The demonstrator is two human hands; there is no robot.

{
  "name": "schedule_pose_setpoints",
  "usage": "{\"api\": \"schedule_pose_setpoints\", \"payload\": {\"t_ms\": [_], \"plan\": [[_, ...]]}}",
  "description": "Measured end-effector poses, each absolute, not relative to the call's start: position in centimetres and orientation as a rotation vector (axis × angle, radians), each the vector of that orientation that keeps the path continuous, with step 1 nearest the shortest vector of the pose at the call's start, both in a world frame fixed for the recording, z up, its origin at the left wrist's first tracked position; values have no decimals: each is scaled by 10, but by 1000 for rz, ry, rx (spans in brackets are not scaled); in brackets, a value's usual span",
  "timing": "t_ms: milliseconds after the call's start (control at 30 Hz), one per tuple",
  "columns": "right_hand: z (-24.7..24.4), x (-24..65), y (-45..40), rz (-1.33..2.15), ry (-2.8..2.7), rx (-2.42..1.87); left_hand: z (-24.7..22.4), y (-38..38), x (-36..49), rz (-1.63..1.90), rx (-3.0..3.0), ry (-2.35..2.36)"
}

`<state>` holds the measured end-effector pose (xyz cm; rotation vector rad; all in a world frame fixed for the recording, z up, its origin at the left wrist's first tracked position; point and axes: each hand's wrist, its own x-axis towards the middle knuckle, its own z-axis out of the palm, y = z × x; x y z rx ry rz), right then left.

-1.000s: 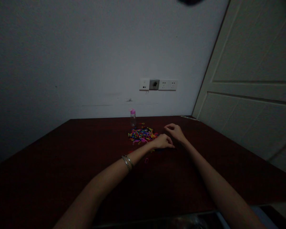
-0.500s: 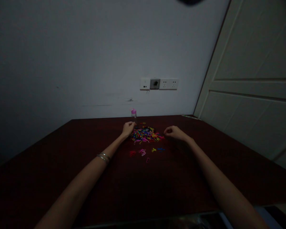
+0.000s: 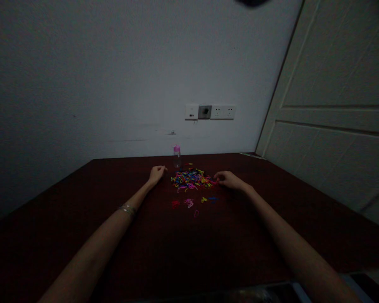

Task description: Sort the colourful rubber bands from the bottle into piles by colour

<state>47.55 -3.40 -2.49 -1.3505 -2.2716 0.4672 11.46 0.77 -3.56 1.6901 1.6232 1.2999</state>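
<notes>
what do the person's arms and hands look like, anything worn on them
The left hand and right hand wear no gloves, and no sleeves show on the left arm or right arm. A silvery bracelet, apparently thin bands, circles the left wrist; none shows on the right. Rings are too small to tell.

On the dark red counter (image 3: 66, 219), a heap of small coloured loops (image 3: 189, 179) lies between the two hands. The right hand (image 3: 228, 179) has its fingertips at the heap's right edge; whether they pinch a loop is too dim to tell. The left hand (image 3: 157, 173), fingers curled, is left of the heap, apart from it. A clear bottle (image 3: 177, 158) with a pink top stands upright behind. Nearer lie red (image 3: 175, 204), pink (image 3: 188, 203), yellow (image 3: 204, 200) and blue clusters (image 3: 213, 198).
</notes>
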Motion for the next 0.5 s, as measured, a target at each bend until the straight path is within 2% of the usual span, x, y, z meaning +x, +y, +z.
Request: {"api": "schedule_pose_setpoints", "payload": {"t_ms": [500], "plan": [[-32,473,-38,594,-2181,-1312,-33,2,116,1121,1937,1666]]}}
